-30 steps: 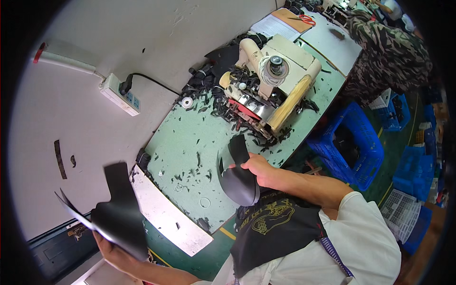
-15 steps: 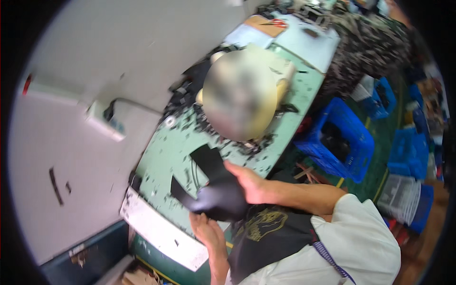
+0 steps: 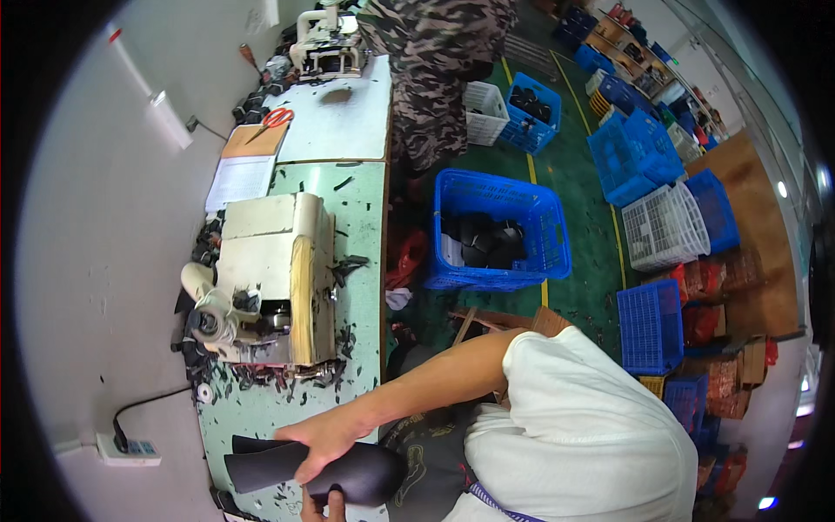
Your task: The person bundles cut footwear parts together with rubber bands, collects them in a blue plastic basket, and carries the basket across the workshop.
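My right hand [image 3: 320, 438] grips a curved black leather piece [image 3: 365, 474] from above, at the near edge of the green table [image 3: 361, 217]. Just the fingertips of my left hand [image 3: 320, 506] show at the bottom edge, pressed against the underside of the same piece. A cream-coloured machine [image 3: 270, 278] stands on the table beyond my hands, with several black leather scraps [image 3: 261, 376] scattered around its base.
A blue crate [image 3: 544, 235] holding black pieces stands on the green floor to the right of the table. A person in camouflage clothing [image 3: 435, 70] stands at a further white table [image 3: 348, 122]. Stacked blue and white crates [image 3: 661, 217] fill the right side. A power strip [image 3: 129, 450] hangs on the wall.
My left hand came in from the far left with its flat black piece and joined my right hand. Both now hold one black piece. The view has swung to the right.
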{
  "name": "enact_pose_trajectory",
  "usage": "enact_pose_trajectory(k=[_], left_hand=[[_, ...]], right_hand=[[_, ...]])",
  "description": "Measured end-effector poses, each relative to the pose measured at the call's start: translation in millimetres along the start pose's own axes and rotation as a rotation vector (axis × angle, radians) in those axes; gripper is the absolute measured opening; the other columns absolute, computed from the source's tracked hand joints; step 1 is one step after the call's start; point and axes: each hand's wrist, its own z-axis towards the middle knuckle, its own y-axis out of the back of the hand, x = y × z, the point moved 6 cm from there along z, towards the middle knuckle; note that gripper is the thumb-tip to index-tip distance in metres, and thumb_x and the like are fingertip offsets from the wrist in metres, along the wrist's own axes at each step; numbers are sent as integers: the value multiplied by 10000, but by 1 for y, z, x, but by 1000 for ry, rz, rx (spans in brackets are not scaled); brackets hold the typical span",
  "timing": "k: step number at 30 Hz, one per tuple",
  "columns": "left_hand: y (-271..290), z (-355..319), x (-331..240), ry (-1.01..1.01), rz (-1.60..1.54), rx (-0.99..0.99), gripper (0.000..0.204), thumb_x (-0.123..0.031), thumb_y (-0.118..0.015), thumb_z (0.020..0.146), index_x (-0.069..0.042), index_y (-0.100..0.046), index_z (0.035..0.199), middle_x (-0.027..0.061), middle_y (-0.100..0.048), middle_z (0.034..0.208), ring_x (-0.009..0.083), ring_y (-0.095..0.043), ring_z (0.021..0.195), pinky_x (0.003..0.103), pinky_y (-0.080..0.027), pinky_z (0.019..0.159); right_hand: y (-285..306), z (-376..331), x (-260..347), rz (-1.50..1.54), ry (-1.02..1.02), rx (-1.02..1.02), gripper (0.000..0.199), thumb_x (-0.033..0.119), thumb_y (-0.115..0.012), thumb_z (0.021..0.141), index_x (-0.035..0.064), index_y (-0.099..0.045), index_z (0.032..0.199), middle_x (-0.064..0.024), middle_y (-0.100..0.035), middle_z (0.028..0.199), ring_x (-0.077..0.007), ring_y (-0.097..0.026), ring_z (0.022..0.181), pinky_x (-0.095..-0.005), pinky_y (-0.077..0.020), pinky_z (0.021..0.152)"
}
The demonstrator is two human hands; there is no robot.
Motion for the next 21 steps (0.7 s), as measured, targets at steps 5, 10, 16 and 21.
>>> enact_pose_trajectory(k=[5, 10, 16, 21], left_hand=[[-11, 32, 22, 105, -16, -66, 468, -352, -452, 975, 64, -512, 1180, 122, -566, 1115, 168, -519, 953, 311, -414, 847], [-40, 56, -11, -39, -1323, 92, 718, -432, -502, 914, -16, -236, 1435, 176, -331, 1439, 322, -347, 1316, 452, -293, 1084], [-41, 123, -70, -401, -1456, -303, 554, -216, -472, 911, -66, -282, 1409, 146, -550, 1173, 324, -535, 1080, 500, -370, 994], [-62, 153, -37, -103, -1100, -478, 484, -47, -536, 876, -18, -364, 1328, 145, -614, 1027, 243, -636, 840, 357, -529, 726]], right_hand=[[28, -31, -19, -92, -157, -118, 552, 242, -680, 784, -42, -469, 1207, -172, -580, 1115, -256, -565, 1019, -343, -453, 871], [57, -38, 18, 16, 20, -30, 547, 165, -655, 791, 20, -461, 1281, -130, -585, 1141, -217, -562, 1054, -326, -452, 890], [88, -74, 3, 673, -414, -16, 552, 62, -635, 841, 31, -385, 1332, -97, -578, 1100, -149, -610, 927, -297, -526, 768], [109, -77, -19, 499, -443, -79, 467, 76, -632, 850, 19, -441, 1272, -94, -591, 1080, -154, -612, 935, -298, -522, 785]])
